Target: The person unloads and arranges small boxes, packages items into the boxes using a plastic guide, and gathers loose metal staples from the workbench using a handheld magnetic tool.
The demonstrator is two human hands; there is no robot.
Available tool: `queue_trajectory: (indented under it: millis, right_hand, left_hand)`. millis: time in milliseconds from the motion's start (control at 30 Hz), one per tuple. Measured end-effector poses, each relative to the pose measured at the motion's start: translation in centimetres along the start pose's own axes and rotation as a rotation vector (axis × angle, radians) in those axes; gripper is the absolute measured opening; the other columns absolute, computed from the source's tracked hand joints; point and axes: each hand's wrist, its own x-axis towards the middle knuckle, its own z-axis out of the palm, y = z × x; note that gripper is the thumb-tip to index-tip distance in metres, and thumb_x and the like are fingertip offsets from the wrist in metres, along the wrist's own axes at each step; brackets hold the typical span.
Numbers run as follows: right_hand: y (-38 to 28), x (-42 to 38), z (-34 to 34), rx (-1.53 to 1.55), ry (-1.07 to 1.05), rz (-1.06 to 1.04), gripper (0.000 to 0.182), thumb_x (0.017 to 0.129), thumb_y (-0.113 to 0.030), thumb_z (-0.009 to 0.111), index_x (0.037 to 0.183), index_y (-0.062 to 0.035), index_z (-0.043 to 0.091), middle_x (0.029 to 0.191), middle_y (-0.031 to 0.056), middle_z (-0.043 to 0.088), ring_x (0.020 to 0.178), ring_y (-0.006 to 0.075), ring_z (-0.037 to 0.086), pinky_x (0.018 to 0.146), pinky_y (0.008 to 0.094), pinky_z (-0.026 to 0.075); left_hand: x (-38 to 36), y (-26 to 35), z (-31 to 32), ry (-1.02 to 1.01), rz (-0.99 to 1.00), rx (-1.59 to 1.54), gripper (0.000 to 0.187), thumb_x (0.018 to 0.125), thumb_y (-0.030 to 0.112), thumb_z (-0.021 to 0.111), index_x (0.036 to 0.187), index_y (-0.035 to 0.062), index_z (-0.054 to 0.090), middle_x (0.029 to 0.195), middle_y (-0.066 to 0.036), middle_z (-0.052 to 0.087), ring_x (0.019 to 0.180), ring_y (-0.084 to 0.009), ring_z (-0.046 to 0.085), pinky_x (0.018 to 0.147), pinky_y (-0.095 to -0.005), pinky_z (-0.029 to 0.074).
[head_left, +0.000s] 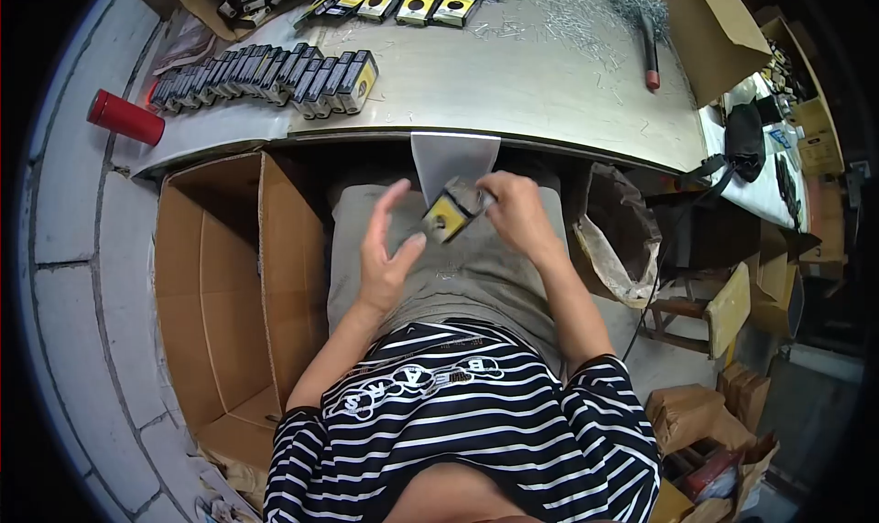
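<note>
Over my lap, my right hand (517,210) pinches the upper right end of a small black and yellow package (447,219), which is tilted and slightly blurred. Just left of the package is my left hand (389,253), its thumb and fingers apart and nothing held between them. The left thumb is close to the package's lower left corner; whether they touch I cannot tell. A white sheet (450,157) hangs from the table edge behind the package.
On the table (439,84) stand a row of small boxes (247,76), more yellow and black packages (417,3), scattered metal pins (581,20) and a red-tipped tool (651,61). A red cylinder (126,118) is at left. An open carton (220,276) and a sack (618,239) flank my lap.
</note>
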Motion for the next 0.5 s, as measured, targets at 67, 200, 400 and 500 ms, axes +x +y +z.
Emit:
queue_trajectory:
  millis: [67, 200, 400, 500]
  right_hand:
    - [-0.3, 0.2, -1.1, -0.011, -0.018, 0.047, 0.028, 0.069, 0.006, 0.054, 0.093, 0.0001, 0.068, 0.084, 0.0193, 0.065, 0.079, 0.0352, 0.064, 0.070, 0.0382, 0.051]
    - [-0.9, -0.3, -0.7, 0.415, -0.038, 0.118, 0.019, 0.076, 0.002, 0.059, 0.092, 0.0008, 0.068, 0.079, 0.0137, 0.067, 0.071, 0.0240, 0.064, 0.066, 0.0337, 0.050]
    - [-0.1, -2.6, 0.4, 0.936, -0.193, 0.390, 0.054, 0.097, -0.044, 0.044, 0.117, 0.0041, 0.060, 0.098, 0.0089, 0.066, 0.086, 0.0159, 0.062, 0.079, 0.0294, 0.048]
    - [-2.7, -2.5, 1.6, 1.373, -0.199, 0.228, 0.057, 0.097, -0.038, 0.040, 0.135, 0.0043, 0.042, 0.118, 0.0192, 0.061, 0.103, 0.0229, 0.062, 0.093, 0.0349, 0.047]
  left_hand:
    - [0.2, -0.1, 0.5, 0.034, -0.038, 0.053, 0.057, 0.084, 0.009, 0.059, 0.136, -0.0013, 0.040, 0.136, -0.014, 0.046, 0.127, -0.0225, 0.042, 0.108, -0.0345, 0.029]
    - [-0.7, -2.3, 0.7, -0.163, -0.245, -0.004, 0.043, 0.091, 0.001, 0.054, 0.132, -0.0052, 0.044, 0.115, -0.009, 0.060, 0.103, -0.0124, 0.057, 0.085, -0.0250, 0.047]
    - [-1.5, 0.2, 2.6, -0.025, -0.033, -0.123, 0.055, 0.088, 0.002, 0.063, 0.136, -0.0049, 0.038, 0.118, -0.014, 0.059, 0.105, -0.0191, 0.059, 0.087, -0.0293, 0.050]
    - [-1.5, -0.9, 2.1, -0.086, 0.193, 0.180, 0.066, 0.079, 0.007, 0.074, 0.135, -0.0040, 0.040, 0.114, -0.019, 0.060, 0.103, -0.0283, 0.062, 0.085, -0.0328, 0.052]
